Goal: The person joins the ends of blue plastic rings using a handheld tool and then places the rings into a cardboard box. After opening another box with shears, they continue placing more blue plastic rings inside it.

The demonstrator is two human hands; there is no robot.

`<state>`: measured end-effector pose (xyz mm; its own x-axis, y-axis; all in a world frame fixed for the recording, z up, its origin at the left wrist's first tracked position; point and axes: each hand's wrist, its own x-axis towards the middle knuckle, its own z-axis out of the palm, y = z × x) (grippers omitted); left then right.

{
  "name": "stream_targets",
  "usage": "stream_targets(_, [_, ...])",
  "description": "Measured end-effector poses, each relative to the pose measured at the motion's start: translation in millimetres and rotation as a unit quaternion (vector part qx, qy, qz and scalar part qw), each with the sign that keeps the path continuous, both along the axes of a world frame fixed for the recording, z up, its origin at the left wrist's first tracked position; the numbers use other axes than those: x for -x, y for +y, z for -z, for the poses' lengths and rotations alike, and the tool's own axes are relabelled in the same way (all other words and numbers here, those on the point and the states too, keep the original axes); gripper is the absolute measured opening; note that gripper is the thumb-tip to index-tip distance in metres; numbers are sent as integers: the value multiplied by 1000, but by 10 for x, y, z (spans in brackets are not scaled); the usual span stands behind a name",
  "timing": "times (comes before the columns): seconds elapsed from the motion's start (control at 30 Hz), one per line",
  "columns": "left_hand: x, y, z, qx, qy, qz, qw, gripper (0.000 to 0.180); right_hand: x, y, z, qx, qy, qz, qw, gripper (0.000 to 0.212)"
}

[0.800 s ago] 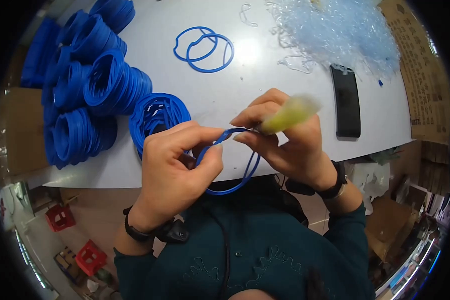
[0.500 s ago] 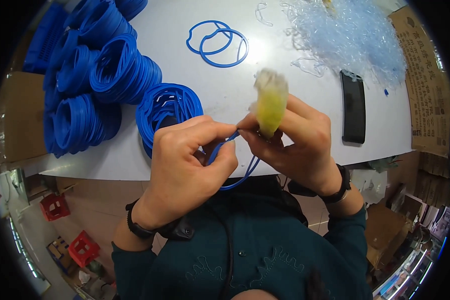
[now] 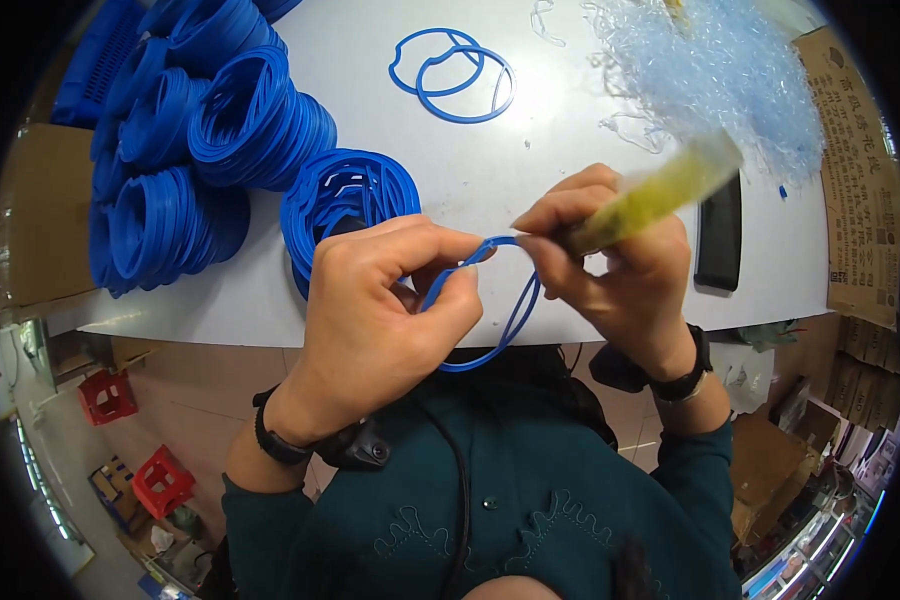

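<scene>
A thin blue plastic ring (image 3: 500, 347) hangs between my hands just above the table's front edge. My left hand (image 3: 380, 310) is closed, pinching the ring between thumb and forefinger. Thumb and forefinger of my right hand (image 3: 635, 285) meet at the ring's upper edge. That same hand grips a tool with a translucent yellow handle (image 3: 660, 195), which slants up to the right and is smeared by motion; its working end is hidden by my fingers. Just beyond my left hand stands a stack of blue rings (image 3: 305, 205). Two loose rings (image 3: 467, 118) overlap farther back.
More stacks of blue rings (image 3: 235, 135) crowd the table's left side, by a blue crate (image 3: 95, 65) and a cardboard box (image 3: 50, 210). Clear plastic scraps (image 3: 710, 90) heap at the back right. A black phone (image 3: 719, 245) lies near another carton (image 3: 855, 170). Red stools (image 3: 162, 482) stand on the floor.
My right hand has shifted slightly right, and the yellow-handled tool has tipped from nearly upright to slanting right. The blue ring's upper edge now shows between my fingertips.
</scene>
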<state>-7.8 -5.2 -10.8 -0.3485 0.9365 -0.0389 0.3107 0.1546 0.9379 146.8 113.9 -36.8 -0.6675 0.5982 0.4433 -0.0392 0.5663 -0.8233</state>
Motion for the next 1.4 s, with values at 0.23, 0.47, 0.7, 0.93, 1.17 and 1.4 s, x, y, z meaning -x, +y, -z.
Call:
stream_targets(0.23, [-32,11,2,-11,14,6,1000,14,21,-69,-90,-138,-46,-1,989,20])
stream_targets(0.47, [-41,4,-2,22,-71,-16,997,14,79,-106,-5,-180,-29,26,983,22])
stream_targets(0.7, [2,13,-97,71,-108,-5,992,14,48,-46,-38,-131,-16,4,991,23])
stream_targets(0.93, [-3,10,-121,71,-113,9,991,13,48,-59,-81,-163,-2,-10,987,22])
stream_targets(1.17, [9,9,-80,21,-13,32,999,13,54,-46,-95,-134,-41,-40,989,24])
stream_targets(1.4, [10,5,-31,31,-50,41,997,13,9,-59,-26,-92,-43,-51,994,25])
